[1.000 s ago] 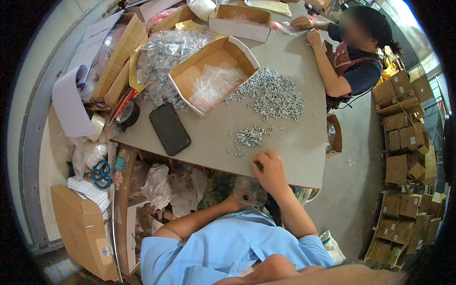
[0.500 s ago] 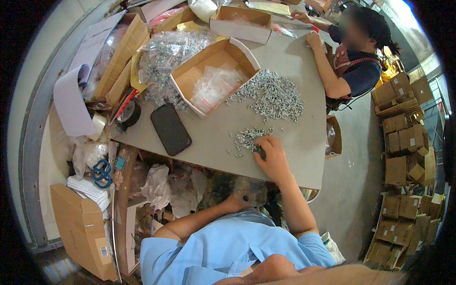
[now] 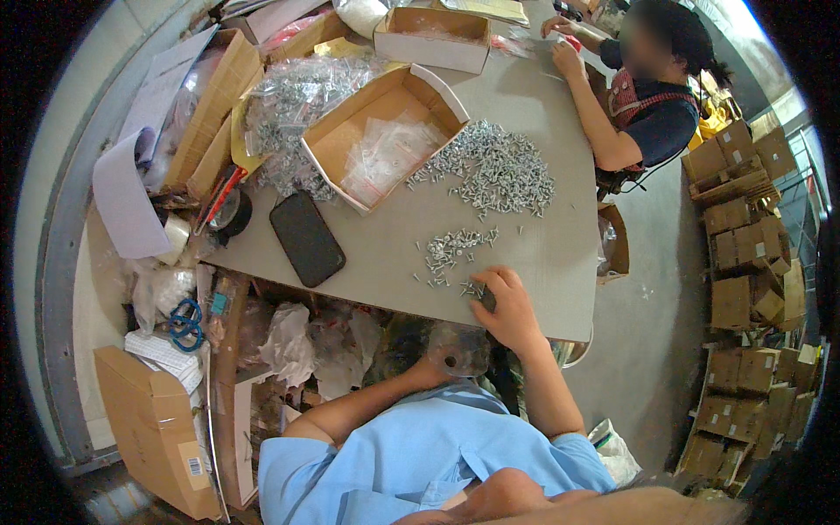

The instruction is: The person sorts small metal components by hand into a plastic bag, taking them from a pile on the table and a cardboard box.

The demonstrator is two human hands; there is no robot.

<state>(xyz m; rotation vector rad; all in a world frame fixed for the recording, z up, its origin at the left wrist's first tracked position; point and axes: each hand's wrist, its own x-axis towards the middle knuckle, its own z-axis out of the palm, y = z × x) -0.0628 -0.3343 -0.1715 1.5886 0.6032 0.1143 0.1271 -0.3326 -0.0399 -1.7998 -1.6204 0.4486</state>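
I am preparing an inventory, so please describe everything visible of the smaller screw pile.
The smaller pile is loose, silvery, metal-looking screws with heads and shanks, pointing in mixed directions and thinning at its edges. It lies on the table, below and apart from the larger pile in view. The right hand seems to touch its nearest screws.

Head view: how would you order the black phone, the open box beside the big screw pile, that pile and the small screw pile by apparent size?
1. Open box
2. Big screw pile
3. Black phone and small screw pile: too close to rank, as the screws are loosely scattered.
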